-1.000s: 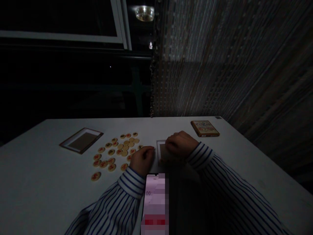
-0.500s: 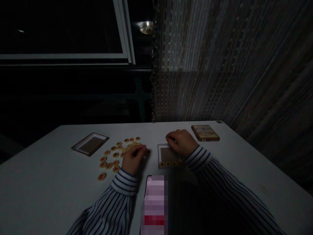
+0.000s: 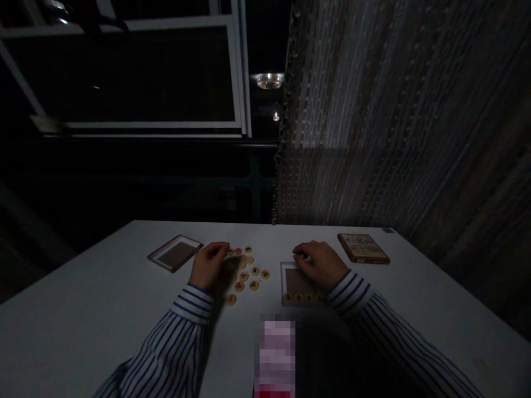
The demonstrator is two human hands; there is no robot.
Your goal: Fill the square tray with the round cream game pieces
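Note:
Several round wooden game pieces (image 3: pixel 248 275) with red or black marks lie scattered on the white table (image 3: pixel 83 326). My left hand (image 3: pixel 207 267) rests over the left part of the scatter, fingers curled at a piece; what they hold is hidden. My right hand (image 3: pixel 319 262) curls over the far edge of a shallow open box tray (image 3: pixel 295 282). A row of pieces (image 3: pixel 301 298) lines the tray's near side. Both sleeves are striped.
A second open tray (image 3: pixel 175 253) lies at the far left of the pieces. A flat printed box lid (image 3: pixel 362 247) sits far right. A lit phone (image 3: pixel 276 356) lies near me at the table's front. A bead curtain (image 3: pixel 394 121) hangs behind, a dark window to its left.
My left hand moved from beside the tray leftward over the scattered pieces. My right hand shifted from the tray's middle to its far edge. The camera tilted up.

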